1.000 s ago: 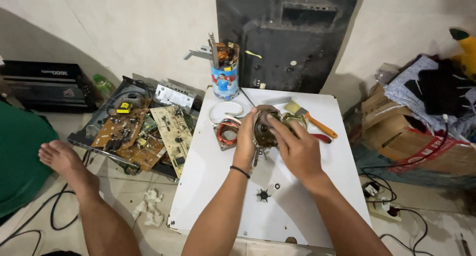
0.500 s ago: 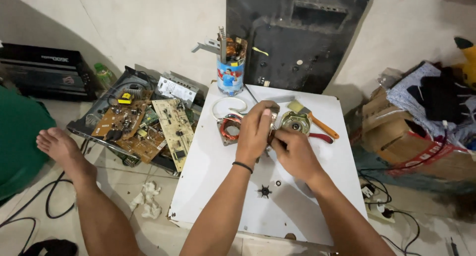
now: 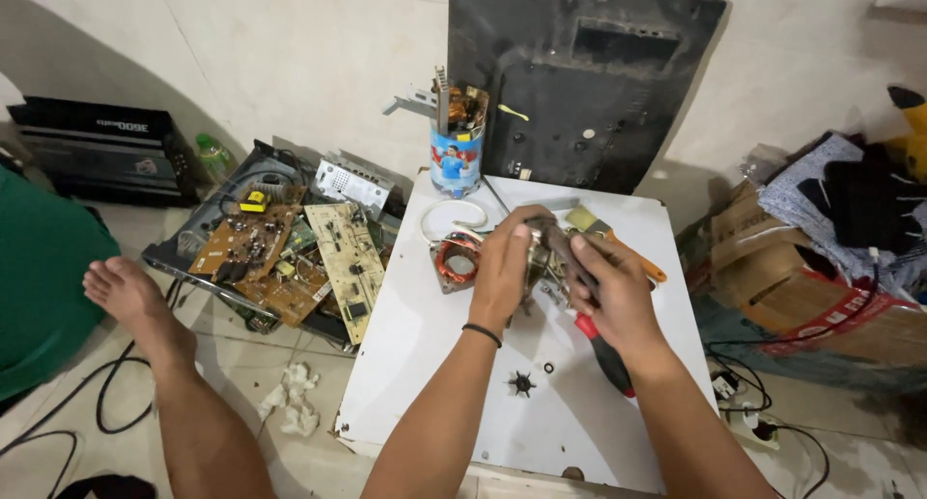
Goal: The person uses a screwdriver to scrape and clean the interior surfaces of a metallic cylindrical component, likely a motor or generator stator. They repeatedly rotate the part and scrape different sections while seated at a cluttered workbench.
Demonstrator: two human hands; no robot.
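Note:
Both of my hands meet over a white board (image 3: 579,402) used as a low table. My left hand (image 3: 504,267) grips a small metal motor part (image 3: 543,263) from the left. My right hand (image 3: 606,288) holds a dark tool against that part from the right. Just left of my hands lies a square motor stator with a copper coil (image 3: 456,262). A red and black handled screwdriver (image 3: 603,352) lies under my right wrist. A brush with an orange handle (image 3: 618,243) lies behind my hands.
A blue can of tools (image 3: 456,149) and a black back panel (image 3: 579,74) stand at the wall. Circuit boards (image 3: 290,253) pile up on the floor at left, by my bare foot (image 3: 126,296). A small black impeller (image 3: 521,383) lies on the board. Cardboard boxes with clothes (image 3: 821,257) sit right.
My hands have shifted slightly and turned the motor part between them. My right hand now presses a dark tool onto it. The camera view has moved a little.

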